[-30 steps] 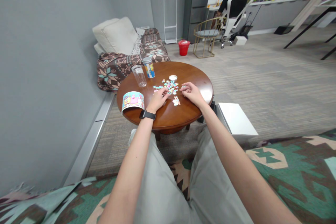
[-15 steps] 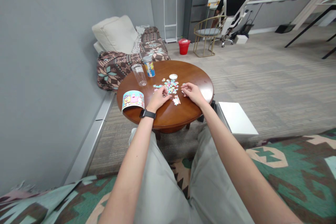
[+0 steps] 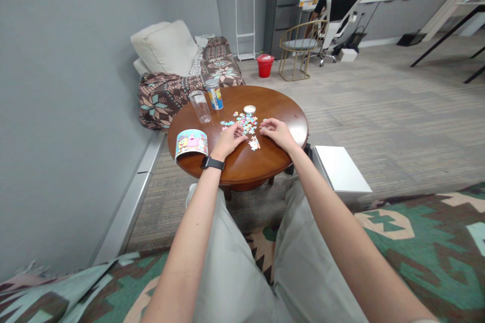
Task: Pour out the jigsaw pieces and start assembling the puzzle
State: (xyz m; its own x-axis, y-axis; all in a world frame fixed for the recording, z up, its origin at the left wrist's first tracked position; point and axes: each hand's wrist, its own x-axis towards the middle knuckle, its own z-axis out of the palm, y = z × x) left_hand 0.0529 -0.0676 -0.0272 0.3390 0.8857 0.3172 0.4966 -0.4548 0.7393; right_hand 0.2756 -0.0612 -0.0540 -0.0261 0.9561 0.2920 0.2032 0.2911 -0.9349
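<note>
A loose heap of colourful jigsaw puzzle pieces point(image 3: 247, 122) lies on the round brown wooden table point(image 3: 242, 169). Just in front of the heap, a few joined pieces point(image 3: 254, 144) form a small patch. My left hand point(image 3: 229, 140), with a black watch on its wrist, rests at the heap's left side, thumb and fingers apart and nothing visible between them. On the other side is my right hand point(image 3: 278, 133), fingers bent but apart, beside the pieces; I see nothing in its grip. A curved picture sheet with cartoon figures point(image 3: 192, 143) stands left of my left hand.
Behind the pieces are a round lid point(image 3: 249, 109), a clear cylinder point(image 3: 200, 107) and a printed can point(image 3: 214, 96). A white box point(image 3: 342, 168) stands right of the table. Farther off are a red bin point(image 3: 265, 66), a gold-framed chair point(image 3: 299, 46) and a seated person.
The view has shifted very slightly. Both hands stay almost in place around the puzzle pieces, with only small finger movement. In the background, the seated person and office chair have moved a little.
</note>
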